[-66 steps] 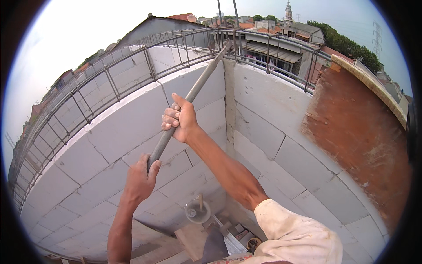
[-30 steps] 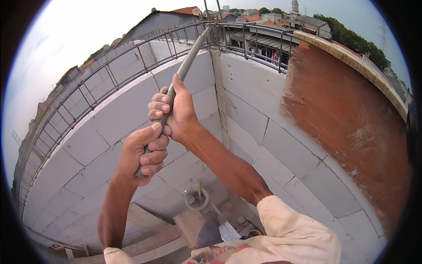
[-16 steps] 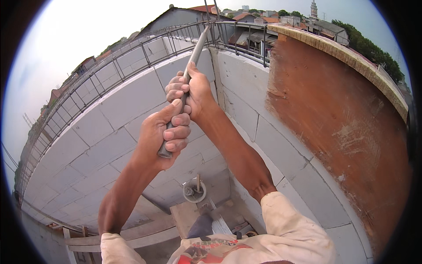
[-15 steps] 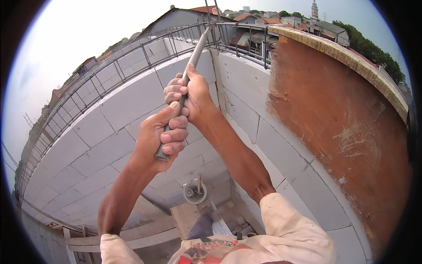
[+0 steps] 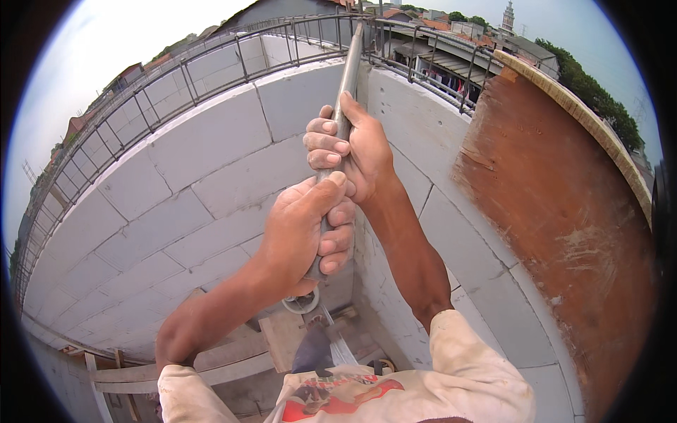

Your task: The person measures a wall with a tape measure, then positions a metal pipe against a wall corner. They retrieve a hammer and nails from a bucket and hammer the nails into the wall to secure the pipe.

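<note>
A long grey metal pipe (image 5: 350,67) slants up and away in front of me. My left hand (image 5: 307,222) is closed around its near end, thumb laid along the top. Just above it, my right hand (image 5: 361,148) grips the pipe too, fingers wrapped and thumb pointing up the shaft. The two hands touch. At the wall corner, the pipe's far end meets the steel reinforcement bars (image 5: 244,59); whether it is hooked onto one of them, I cannot tell. Those bars run as a cage along the top of the light grey block wall (image 5: 211,116).
To the right, a reddish-brown board (image 5: 557,233) with a wooden top edge (image 5: 599,106) stands against the wall. Far below are a partly hidden bucket (image 5: 303,303), wooden planks (image 5: 190,377) and a dark trouser leg (image 5: 312,349). Rooftops (image 5: 451,46) lie beyond the corner.
Both hands and the pipe have shifted right in the picture, and the pipe stands steeper. The view has shifted too. My left hand now covers part of the bucket. The grip is unchanged.
</note>
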`<state>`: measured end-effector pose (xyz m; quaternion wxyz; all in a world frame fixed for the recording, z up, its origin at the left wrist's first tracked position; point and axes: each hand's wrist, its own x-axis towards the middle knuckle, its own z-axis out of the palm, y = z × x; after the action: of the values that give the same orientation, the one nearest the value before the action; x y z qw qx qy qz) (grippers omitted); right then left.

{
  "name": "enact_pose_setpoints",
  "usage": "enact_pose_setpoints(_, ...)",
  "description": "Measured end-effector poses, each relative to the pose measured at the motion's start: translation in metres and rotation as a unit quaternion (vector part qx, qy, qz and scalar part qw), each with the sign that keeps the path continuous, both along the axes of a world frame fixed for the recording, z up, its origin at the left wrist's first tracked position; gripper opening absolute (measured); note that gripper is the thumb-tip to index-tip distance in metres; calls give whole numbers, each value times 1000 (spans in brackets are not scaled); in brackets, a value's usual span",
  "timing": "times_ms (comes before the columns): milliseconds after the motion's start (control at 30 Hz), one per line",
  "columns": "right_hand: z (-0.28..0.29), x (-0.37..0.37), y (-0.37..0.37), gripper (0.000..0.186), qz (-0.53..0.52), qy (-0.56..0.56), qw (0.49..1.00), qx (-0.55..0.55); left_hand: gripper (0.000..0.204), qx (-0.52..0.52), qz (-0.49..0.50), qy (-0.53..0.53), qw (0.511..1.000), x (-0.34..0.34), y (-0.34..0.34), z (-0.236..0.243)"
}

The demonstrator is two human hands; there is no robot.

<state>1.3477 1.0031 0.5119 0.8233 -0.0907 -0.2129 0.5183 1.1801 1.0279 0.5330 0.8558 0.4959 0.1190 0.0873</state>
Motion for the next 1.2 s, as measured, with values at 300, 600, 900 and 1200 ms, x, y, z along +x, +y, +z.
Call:
enact_pose_setpoints(300, -1, 29, 80, 27, -156, -90, 974, -136, 30, 193, -10, 43, 980, -14, 79, -46)
enact_pose_setpoints(600, -76, 33, 160, 55, 68, -83, 991, -77, 27, 617, 125, 20, 776, -31, 180, -141)
enact_pose_setpoints(900, -102, 30, 192, 48, 158, -56, 986, 10, 24, 601, 150, 15, 785, -39, 206, -161)
enact_pose_setpoints(1200, -118, 47, 214, 45, 197, -39, 967, 154, 29, 697, 157, 28, 699, -33, 231, -148)
